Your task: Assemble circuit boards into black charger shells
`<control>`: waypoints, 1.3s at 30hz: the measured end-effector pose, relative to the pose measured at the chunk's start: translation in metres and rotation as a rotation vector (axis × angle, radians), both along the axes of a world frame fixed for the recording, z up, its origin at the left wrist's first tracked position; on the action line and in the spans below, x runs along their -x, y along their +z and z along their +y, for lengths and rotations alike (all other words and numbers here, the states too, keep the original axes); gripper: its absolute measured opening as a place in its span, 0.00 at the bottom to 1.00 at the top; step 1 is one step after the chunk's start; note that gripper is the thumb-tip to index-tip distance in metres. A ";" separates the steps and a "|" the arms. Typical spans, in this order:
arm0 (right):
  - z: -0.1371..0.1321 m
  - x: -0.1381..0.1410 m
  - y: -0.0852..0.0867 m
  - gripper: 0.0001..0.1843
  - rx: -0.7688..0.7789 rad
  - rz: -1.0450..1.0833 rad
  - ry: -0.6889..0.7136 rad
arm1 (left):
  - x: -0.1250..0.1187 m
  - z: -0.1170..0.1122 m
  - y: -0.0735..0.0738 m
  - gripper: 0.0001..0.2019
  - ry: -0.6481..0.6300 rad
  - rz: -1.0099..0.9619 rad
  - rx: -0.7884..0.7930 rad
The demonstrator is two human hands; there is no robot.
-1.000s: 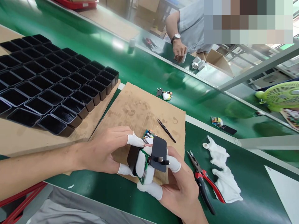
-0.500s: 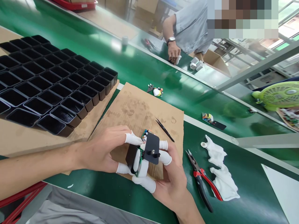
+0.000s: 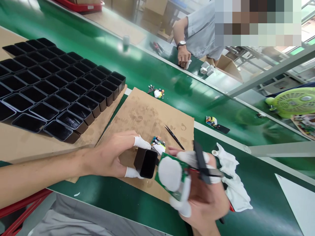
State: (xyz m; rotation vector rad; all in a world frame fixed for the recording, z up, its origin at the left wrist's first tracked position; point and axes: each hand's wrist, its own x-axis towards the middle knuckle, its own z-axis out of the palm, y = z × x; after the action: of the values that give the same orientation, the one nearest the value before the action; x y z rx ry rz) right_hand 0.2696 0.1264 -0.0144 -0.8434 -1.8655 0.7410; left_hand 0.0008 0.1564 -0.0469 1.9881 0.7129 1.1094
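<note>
My left hand (image 3: 110, 155), with white finger cots, grips a black plastic housing (image 3: 147, 164) whose open end faces right. A green circuit board (image 3: 169, 175) with a round white pad is pinched in my right hand (image 3: 206, 200), slightly blurred, just right of the housing and apart from it. A black plug plate (image 3: 201, 162) hangs beside the board at the same hand's fingers. Behind the housing, a second circuit board with its parts (image 3: 158, 144) lies on the cardboard sheet (image 3: 137, 114). Black tweezers (image 3: 174, 136) rest farther back on that sheet.
Many black housings (image 3: 61, 88) stand in rows at left. Circuit assemblies (image 3: 157, 92) lie on the green belt (image 3: 182, 108). White cloth pieces (image 3: 236, 190) are at right, by partly hidden pliers. A co-worker's hand (image 3: 184, 56) is across the belt, and a green fan (image 3: 295, 101) stands far right.
My right hand has drawn the circuit board out of the housing and moved right with it. My left hand still holds the housing. The assemblies on the belt have shifted left.
</note>
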 end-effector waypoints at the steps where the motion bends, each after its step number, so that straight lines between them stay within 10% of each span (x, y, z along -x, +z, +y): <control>1: 0.000 -0.001 0.002 0.32 -0.012 0.053 -0.021 | 0.000 0.000 0.000 0.26 0.000 -0.010 0.003; 28: 0.005 0.007 0.005 0.47 0.031 -0.043 0.175 | 0.000 -0.002 -0.002 0.29 -0.015 0.006 -0.021; 39: 0.008 0.009 0.008 0.38 0.010 -0.106 0.159 | 0.000 -0.001 -0.001 0.29 -0.030 0.024 -0.026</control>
State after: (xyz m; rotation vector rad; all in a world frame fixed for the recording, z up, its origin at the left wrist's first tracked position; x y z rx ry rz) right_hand 0.2605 0.1343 -0.0061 -0.7595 -2.0431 0.8175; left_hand 0.0010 0.1554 -0.0477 2.0311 0.6822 1.0837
